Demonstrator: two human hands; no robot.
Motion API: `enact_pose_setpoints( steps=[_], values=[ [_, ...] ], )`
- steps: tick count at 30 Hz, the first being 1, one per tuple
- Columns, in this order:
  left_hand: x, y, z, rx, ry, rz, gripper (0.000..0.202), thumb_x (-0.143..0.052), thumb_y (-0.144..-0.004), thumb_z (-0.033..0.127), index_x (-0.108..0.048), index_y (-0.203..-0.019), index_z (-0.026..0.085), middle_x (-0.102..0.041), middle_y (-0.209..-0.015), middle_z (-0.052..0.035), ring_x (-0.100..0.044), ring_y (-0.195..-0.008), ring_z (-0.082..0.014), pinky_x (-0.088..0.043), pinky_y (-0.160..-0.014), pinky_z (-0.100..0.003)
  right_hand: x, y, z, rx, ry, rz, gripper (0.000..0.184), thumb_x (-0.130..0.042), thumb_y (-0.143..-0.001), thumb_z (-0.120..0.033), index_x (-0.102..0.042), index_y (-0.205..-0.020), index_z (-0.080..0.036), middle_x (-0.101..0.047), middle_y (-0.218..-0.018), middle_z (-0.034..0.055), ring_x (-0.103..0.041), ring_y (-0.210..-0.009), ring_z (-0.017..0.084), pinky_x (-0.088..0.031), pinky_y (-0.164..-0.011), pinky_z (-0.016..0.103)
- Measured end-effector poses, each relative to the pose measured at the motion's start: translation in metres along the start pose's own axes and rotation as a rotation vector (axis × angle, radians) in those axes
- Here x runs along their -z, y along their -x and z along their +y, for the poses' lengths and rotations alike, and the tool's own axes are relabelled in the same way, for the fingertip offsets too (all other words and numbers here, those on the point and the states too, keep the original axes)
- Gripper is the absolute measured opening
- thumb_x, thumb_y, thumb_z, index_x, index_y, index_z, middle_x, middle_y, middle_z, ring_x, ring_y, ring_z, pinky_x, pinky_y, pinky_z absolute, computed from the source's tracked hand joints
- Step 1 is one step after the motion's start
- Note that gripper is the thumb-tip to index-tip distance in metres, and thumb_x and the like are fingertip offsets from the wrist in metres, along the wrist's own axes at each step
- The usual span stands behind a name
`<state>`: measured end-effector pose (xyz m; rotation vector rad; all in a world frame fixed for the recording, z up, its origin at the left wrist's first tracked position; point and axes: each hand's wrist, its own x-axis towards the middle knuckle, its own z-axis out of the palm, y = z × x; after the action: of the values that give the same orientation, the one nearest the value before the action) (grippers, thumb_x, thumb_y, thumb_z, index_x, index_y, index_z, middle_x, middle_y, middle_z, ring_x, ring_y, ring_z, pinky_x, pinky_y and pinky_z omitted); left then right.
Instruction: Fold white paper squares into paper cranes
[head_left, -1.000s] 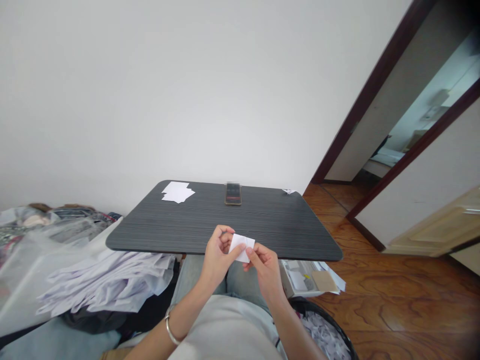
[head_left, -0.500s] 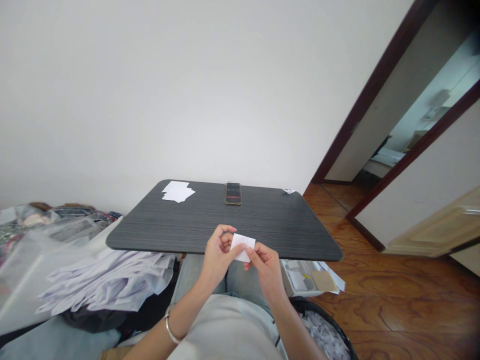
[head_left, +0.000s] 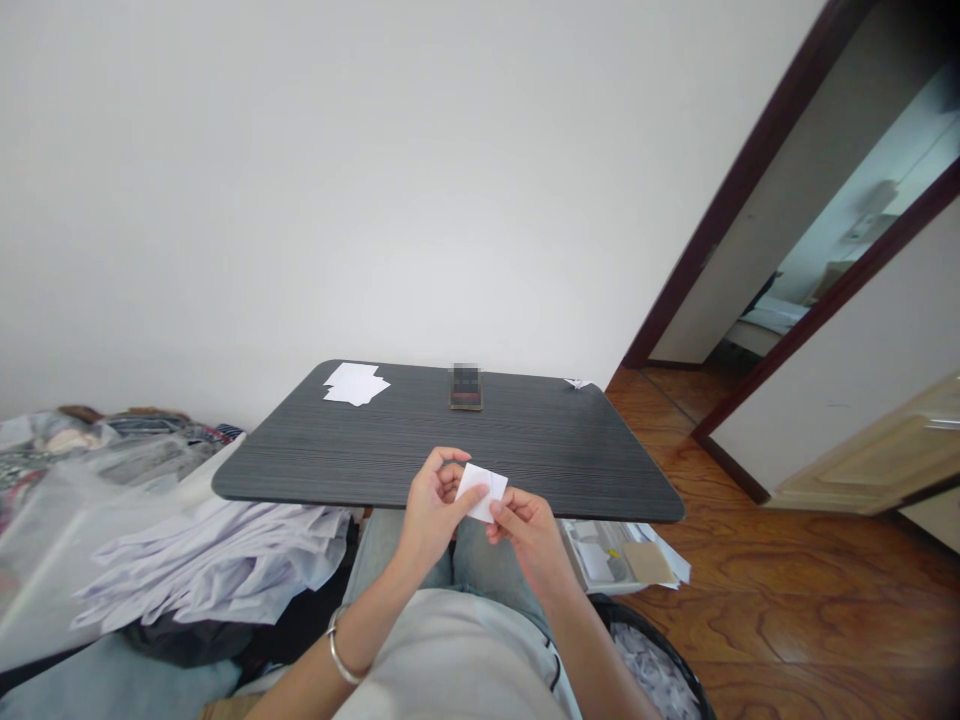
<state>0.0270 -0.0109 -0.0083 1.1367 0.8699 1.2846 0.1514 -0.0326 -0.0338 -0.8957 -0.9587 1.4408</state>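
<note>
A small white piece of paper [head_left: 486, 482], roughly square with a faint crease, is held up between my two hands over the table's front edge. My left hand [head_left: 437, 500] grips its left side, thumb across the face and fingers behind. At the lower right corner my right hand [head_left: 527, 522] pinches it between thumb and fingers. Beneath lies the dark wood-grain table [head_left: 405, 430]. White paper sheets [head_left: 355, 384] lie in a loose pile at its back left.
A phone [head_left: 466, 388] is at the table's back middle, a small folded paper [head_left: 577, 384] at the back right. Below on the right are a box of papers [head_left: 600, 560] and a bag of paper scraps [head_left: 652, 670]. White cloth-like folds [head_left: 225, 560] are heaped left.
Both hands and the paper have shifted slightly left, and the paper is tilted a little more. Things on the table have not moved.
</note>
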Motion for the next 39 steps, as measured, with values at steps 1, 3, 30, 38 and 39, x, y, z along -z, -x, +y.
enact_pose_setpoints(
  steps=[1, 3, 30, 38, 39],
  values=[
    [0.0, 0.0, 0.0, -0.003, -0.009, -0.003, 0.042, -0.072, -0.06, 0.023, -0.044, -0.091, 0.018, -0.057, -0.061, 0.0054, -0.055, -0.055, -0.0091, -0.042, -0.052, -0.018, 0.0, 0.0, 0.0, 0.003, 0.004, 0.004, 0.026, -0.071, -0.064, -0.036, -0.057, -0.056, -0.016, -0.058, -0.047, -0.0025, -0.048, -0.041, 0.008, -0.04, -0.046, 0.02],
    [0.001, 0.0, 0.0, -0.015, -0.034, -0.012, 0.04, -0.072, -0.061, 0.023, -0.045, -0.09, 0.018, -0.056, -0.061, 0.005, -0.055, -0.055, -0.0093, -0.042, -0.052, -0.019, 0.0, 0.0, -0.001, 0.007, 0.014, 0.015, 0.026, -0.071, -0.064, -0.036, -0.057, -0.055, -0.016, -0.058, -0.047, -0.0025, -0.049, -0.042, 0.008, -0.041, -0.046, 0.02],
    [0.004, 0.001, -0.011, -0.186, -0.347, -0.007, 0.019, -0.057, -0.075, 0.032, -0.051, -0.065, 0.016, -0.048, -0.061, 0.0025, -0.044, -0.058, -0.0109, -0.035, -0.056, -0.021, -0.005, -0.001, 0.009, 0.088, -0.005, 0.094, 0.021, -0.071, -0.065, -0.033, -0.062, -0.058, -0.015, -0.061, -0.051, -0.0012, -0.055, -0.046, 0.01, -0.047, -0.047, 0.02],
    [0.004, 0.001, -0.007, -0.157, -0.264, -0.044, 0.022, -0.058, -0.074, 0.033, -0.048, -0.064, 0.016, -0.046, -0.06, 0.0033, -0.042, -0.056, -0.0102, -0.033, -0.053, -0.021, -0.005, -0.001, 0.008, 0.021, -0.108, 0.06, 0.023, -0.073, -0.063, -0.034, -0.062, -0.057, -0.015, -0.061, -0.05, -0.0023, -0.054, -0.045, 0.008, -0.047, -0.047, 0.018],
    [0.003, 0.001, -0.007, -0.153, -0.257, -0.046, 0.023, -0.058, -0.074, 0.034, -0.047, -0.064, 0.016, -0.046, -0.06, 0.0034, -0.042, -0.055, -0.0102, -0.033, -0.053, -0.021, -0.005, -0.001, 0.007, 0.017, -0.12, 0.055, 0.023, -0.073, -0.063, -0.034, -0.062, -0.057, -0.015, -0.06, -0.05, -0.0023, -0.054, -0.045, 0.008, -0.047, -0.047, 0.018]
  ],
)
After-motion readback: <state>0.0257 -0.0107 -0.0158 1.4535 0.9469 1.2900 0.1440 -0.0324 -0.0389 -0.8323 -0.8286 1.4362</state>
